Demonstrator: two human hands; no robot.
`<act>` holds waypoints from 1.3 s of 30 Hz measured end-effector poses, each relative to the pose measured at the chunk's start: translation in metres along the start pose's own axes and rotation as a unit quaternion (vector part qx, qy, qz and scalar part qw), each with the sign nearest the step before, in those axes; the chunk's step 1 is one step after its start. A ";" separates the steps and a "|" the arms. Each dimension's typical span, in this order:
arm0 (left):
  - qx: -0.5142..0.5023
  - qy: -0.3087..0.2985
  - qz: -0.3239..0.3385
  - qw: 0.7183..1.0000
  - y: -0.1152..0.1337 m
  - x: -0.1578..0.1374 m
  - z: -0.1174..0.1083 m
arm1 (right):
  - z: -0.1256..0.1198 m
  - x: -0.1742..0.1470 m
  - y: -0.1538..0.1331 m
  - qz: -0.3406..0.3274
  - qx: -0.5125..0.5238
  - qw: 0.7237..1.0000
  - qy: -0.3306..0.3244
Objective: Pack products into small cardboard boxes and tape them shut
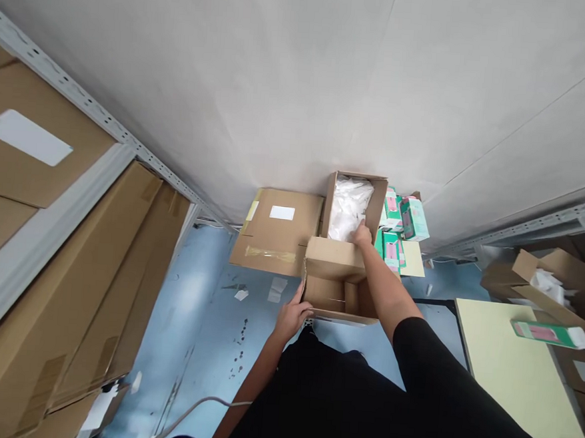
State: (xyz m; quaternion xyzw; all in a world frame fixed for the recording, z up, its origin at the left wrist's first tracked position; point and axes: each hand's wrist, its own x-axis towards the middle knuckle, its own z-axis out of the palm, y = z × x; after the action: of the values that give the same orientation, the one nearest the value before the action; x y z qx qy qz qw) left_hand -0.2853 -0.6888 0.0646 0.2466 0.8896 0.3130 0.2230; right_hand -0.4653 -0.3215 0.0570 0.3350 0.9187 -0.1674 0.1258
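Observation:
My left hand grips the left side of an open cardboard box, fingers bent over its near left edge. The inside of this box is mostly bare cardboard. Directly behind stands a second open carton, which holds crumpled white plastic bags. My right hand reaches over the nearer box into that carton, its fingers closed at the right edge of the bags. The fingertips are partly hidden there.
A large closed carton lies left of the boxes. Green and pink packets are piled to the right. Shelves with big cartons line the left side. A pale yellow tabletop at right bears a green packet. A cable crosses lower left.

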 end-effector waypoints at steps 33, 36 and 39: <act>0.116 0.036 0.101 0.987 0.213 -0.008 0.113 | -0.054 -0.310 0.351 -0.212 0.208 0.943 0.151; 0.143 0.004 0.136 0.980 0.262 0.000 0.147 | -0.065 -0.338 0.412 -0.191 0.235 0.934 0.193; 0.161 -0.027 0.186 0.969 0.311 0.008 0.186 | -0.073 -0.369 0.471 -0.137 0.246 0.928 0.246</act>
State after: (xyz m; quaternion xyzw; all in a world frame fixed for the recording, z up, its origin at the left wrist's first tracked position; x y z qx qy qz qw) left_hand -0.0962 -0.3884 0.1386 0.4489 0.8604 0.1950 0.1417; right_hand 0.1102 -0.1658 0.1457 0.2571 0.8879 -0.3157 -0.2143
